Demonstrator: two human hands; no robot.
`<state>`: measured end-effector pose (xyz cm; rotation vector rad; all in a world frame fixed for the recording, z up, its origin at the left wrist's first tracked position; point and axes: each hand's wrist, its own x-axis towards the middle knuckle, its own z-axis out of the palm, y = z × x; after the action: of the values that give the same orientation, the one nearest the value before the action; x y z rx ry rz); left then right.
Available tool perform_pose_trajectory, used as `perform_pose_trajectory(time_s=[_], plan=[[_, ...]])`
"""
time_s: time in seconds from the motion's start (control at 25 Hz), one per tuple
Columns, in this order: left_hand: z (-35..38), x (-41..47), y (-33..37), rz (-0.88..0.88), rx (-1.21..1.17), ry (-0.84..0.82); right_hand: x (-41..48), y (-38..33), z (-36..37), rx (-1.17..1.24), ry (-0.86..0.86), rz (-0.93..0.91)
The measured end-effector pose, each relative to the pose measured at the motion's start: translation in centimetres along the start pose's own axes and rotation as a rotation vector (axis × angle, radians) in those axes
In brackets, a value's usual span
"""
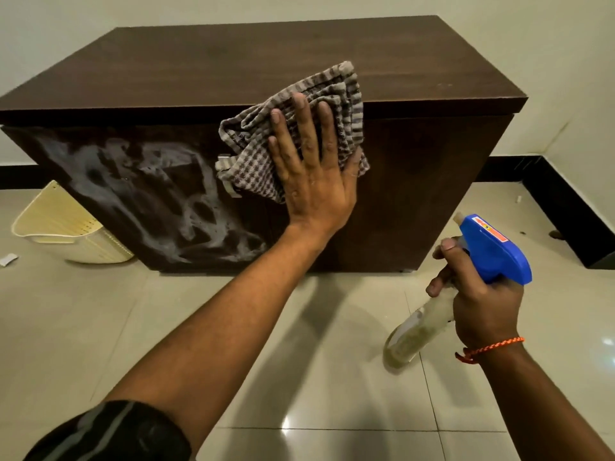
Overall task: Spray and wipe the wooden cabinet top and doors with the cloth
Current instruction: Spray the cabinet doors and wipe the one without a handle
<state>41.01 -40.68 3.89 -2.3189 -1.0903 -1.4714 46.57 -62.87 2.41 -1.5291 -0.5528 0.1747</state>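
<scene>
Black sleeve point(109, 434) in the foreground, the left grip point(316, 174) spreads flat over a checked cloth point(332, 91), pressing it to the wooden cabinet point(416, 194) front just below the top edge, beside foam streaks point(149, 194). The right grip point(482, 304) curls round a blue-headed spray bottle point(492, 251) holding a little yellowish liquid.

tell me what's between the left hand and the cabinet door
The checked cloth: the left hand presses it flat against the cabinet door, seen in the head view.
</scene>
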Motion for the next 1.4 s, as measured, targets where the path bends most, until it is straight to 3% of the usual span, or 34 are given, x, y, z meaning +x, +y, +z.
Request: perform_pose_trajectory(time_s=[0.28,0.44,0.48,0.56,0.64,0.88,1.04,1.12,1.24,1.4], plan=[[3.6,-1.9,9.6,0.558,-0.063,-0.083,0.8,1.1,-4.6,-0.029,0.043,0.002],[7.5,-8.5,8.2,0.933,0.186,-0.302,1.1,1.7,-6.0,-0.045,0.055,-0.008],[8.5,-10.9,7.2,0.976,0.175,-0.423,1.0,1.9,-6.1,-0.050,0.053,-0.015],[10.2,-15.0,5.2,1.001,0.064,-0.697,1.0,2.2,-6.0,-0.049,0.059,-0.019],[10.7,-17.0,4.3,0.990,-0.050,-0.824,1.1,2.8,-6.0,-0.050,0.057,-0.004],[9.9,-16.8,2.0,1.001,-0.127,-0.884,1.1,2.9,-4.5,-0.074,0.018,-0.009],[7.8,-15.9,-5.5,0.774,-0.246,-0.971,0.9,1.4,-2.2,-0.052,-0.005,-0.028],[6.7,-15.5,-9.9,0.716,-0.168,-1.000,0.3,0.5,-0.7,-0.024,-0.041,-0.041],[4.9,-14.3,-13.0,0.655,-0.089,-0.927,-0.2,0.1,1.1,-0.021,-0.066,-0.021],[3.4,-10.3,-11.2,0.833,0.010,-0.524,-0.5,-0.7,2.9,-0.024,-0.059,-0.039]])
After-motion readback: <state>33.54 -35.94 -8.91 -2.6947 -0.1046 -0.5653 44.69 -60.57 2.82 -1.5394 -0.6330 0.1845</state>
